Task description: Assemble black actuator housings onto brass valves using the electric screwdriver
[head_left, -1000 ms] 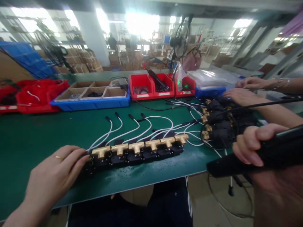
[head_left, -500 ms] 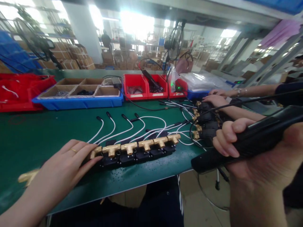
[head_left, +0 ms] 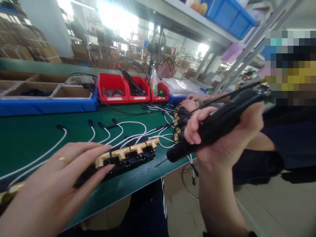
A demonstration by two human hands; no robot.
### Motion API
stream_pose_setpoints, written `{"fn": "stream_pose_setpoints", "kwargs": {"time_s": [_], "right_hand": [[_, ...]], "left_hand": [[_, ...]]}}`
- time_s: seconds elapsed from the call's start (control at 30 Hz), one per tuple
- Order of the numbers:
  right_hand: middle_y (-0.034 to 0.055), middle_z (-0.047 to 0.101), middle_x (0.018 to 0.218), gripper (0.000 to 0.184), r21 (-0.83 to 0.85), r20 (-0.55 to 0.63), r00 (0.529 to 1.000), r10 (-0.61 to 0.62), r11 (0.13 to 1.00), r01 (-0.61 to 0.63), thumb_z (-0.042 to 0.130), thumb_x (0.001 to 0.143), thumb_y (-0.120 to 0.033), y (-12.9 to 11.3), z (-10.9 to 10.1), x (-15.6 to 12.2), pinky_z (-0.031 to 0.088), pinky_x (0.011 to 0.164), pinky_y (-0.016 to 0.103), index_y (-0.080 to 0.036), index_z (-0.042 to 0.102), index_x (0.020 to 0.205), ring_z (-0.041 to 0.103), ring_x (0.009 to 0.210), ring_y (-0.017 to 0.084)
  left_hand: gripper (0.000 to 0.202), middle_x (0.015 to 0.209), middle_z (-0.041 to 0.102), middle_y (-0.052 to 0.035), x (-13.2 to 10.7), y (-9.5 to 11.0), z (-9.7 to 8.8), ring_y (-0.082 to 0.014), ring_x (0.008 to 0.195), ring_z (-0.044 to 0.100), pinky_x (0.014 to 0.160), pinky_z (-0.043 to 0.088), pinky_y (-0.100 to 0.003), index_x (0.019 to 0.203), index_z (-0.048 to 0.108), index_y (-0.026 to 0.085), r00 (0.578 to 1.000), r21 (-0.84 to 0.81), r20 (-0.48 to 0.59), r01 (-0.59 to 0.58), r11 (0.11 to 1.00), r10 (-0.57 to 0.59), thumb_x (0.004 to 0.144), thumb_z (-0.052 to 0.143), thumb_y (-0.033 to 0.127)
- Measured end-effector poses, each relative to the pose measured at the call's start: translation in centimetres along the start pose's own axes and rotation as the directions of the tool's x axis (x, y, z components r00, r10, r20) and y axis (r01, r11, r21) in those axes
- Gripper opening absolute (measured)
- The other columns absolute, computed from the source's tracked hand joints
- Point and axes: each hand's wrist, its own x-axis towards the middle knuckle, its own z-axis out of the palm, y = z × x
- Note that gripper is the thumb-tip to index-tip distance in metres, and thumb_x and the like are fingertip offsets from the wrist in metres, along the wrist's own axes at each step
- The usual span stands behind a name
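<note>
My left hand [head_left: 71, 171], a ring on one finger, has thumb and fingers closed about a brass tee fitting [head_left: 100, 162] on a black housing. Beyond it, more brass tees [head_left: 140, 148] continue the row on black housings [head_left: 137, 160], with white cables [head_left: 142, 123] leading off behind. Another brass fitting [head_left: 17, 188] shows by my left wrist. My right hand [head_left: 217, 148] grips a black electric screwdriver [head_left: 219, 117], raised over the bench's front edge. Its thin bit points down and left, apart from the housings.
At the back stand a blue divided tray [head_left: 49, 107] and red bins [head_left: 113, 97]. A co-worker's hands [head_left: 191, 102] are by more brass-fitted black units [head_left: 176, 133] on the right. A cord [head_left: 217, 100] runs near the screwdriver. A blue crate [head_left: 229, 18] sits on the shelf above.
My view has swung right. The screwdriver has turned, and its bit now shows, nearer the row of housings. My left hand now holds a tee closer to the row's right end.
</note>
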Motion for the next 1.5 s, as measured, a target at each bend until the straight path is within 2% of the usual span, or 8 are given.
{"fn": "stream_pose_setpoints", "kwargs": {"time_s": [0.03,0.17,0.27,0.37,0.73,0.9,1.17,1.5], "right_hand": [[0.0012,0.055,0.046,0.067,-0.009,0.011,1.000,0.003,1.000,-0.003,0.067,0.069,-0.082,0.1,0.8,0.2,0.027,0.026,0.020,-0.016,0.064,0.057,0.042,0.028,0.009],[0.0007,0.055,0.046,0.073,-0.077,0.030,0.999,0.020,0.997,-0.017,0.055,0.071,-0.091,0.6,2.7,0.9,0.028,0.028,0.020,-0.019,0.061,0.057,0.044,0.030,0.010],[0.0013,0.056,0.048,0.072,-0.107,0.038,0.997,0.061,0.993,-0.057,0.052,0.074,-0.090,1.0,2.8,1.3,0.031,0.030,0.021,-0.020,0.062,0.059,0.046,0.032,0.010],[0.0026,0.057,0.049,0.072,-0.131,0.050,0.996,0.074,0.989,-0.067,0.052,0.074,-0.090,1.2,2.5,1.7,0.031,0.030,0.023,-0.021,0.062,0.059,0.047,0.033,0.012],[0.0026,0.057,0.052,0.073,-0.102,0.042,0.996,0.083,0.992,-0.079,0.037,0.088,-0.083,0.7,2.3,1.0,0.027,0.032,0.022,-0.021,0.062,0.060,0.046,0.036,0.011],[0.0024,0.058,0.053,0.072,-0.186,0.064,0.989,0.132,0.975,-0.118,0.045,0.076,-0.091,0.7,2.2,1.1,0.034,0.032,0.025,-0.023,0.061,0.061,0.047,0.037,0.013],[0.0037,0.058,0.054,0.072,-0.173,0.082,0.991,0.109,0.981,-0.093,0.041,0.082,-0.088,1.1,1.9,0.9,0.035,0.032,0.025,-0.021,0.060,0.063,0.047,0.037,0.013],[0.0035,0.058,0.055,0.078,-0.151,0.101,0.988,0.116,0.983,-0.100,0.040,0.077,-0.095,1.6,2.0,0.8,0.035,0.032,0.024,-0.020,0.059,0.064,0.047,0.037,0.012]], "left_hand": [[0.044,0.121,0.065,-0.0076,1.5,1.5,1.0,-0.0291,0.108,0.063,0.094,0.052,-0.046,0.123,0.067,0.027,0.998,-0.039,-0.028,-0.063,0.997,0.062,0.099,0.045,0.056],[0.042,0.118,0.067,-0.0122,6.9,5.3,4.9,-0.0316,0.106,0.065,0.089,0.055,-0.046,0.122,0.070,0.019,0.983,-0.126,0.146,-0.095,0.987,0.114,0.097,0.048,0.045],[0.029,0.106,0.070,-0.0115,9.3,6.1,6.4,-0.0318,0.103,0.065,0.087,0.055,-0.045,0.111,0.074,0.018,0.935,-0.059,0.336,-0.096,0.994,0.110,0.093,0.052,0.025],[0.029,0.099,0.071,-0.0108,10.1,6.1,6.9,-0.0306,0.099,0.066,0.087,0.054,-0.043,0.102,0.076,0.018,0.906,-0.052,0.410,-0.092,0.994,0.105,0.093,0.049,0.019],[0.040,0.094,0.072,-0.0102,8.5,5.2,8.0,-0.0295,0.092,0.067,0.081,0.053,-0.044,0.102,0.078,0.019,0.945,-0.257,0.273,-0.107,0.961,0.178,0.095,0.042,0.037],[0.041,0.097,0.072,-0.0098,8.6,5.2,7.9,-0.0279,0.093,0.067,0.081,0.053,-0.041,0.098,0.079,0.020,0.968,-0.303,0.138,-0.160,0.940,0.209,0.095,0.045,0.041],[0.038,0.093,0.074,-0.0078,8.6,5.2,8.0,-0.0264,0.086,0.068,0.076,0.054,-0.040,0.090,0.082,0.023,0.966,-0.292,0.139,-0.171,0.941,0.219,0.094,0.048,0.039],[0.031,0.097,0.079,-0.0077,8.8,5.1,8.0,-0.0284,0.093,0.070,0.082,0.057,-0.043,0.092,0.082,0.022,0.960,-0.256,0.193,-0.149,0.955,0.202,0.092,0.053,0.033]]}}
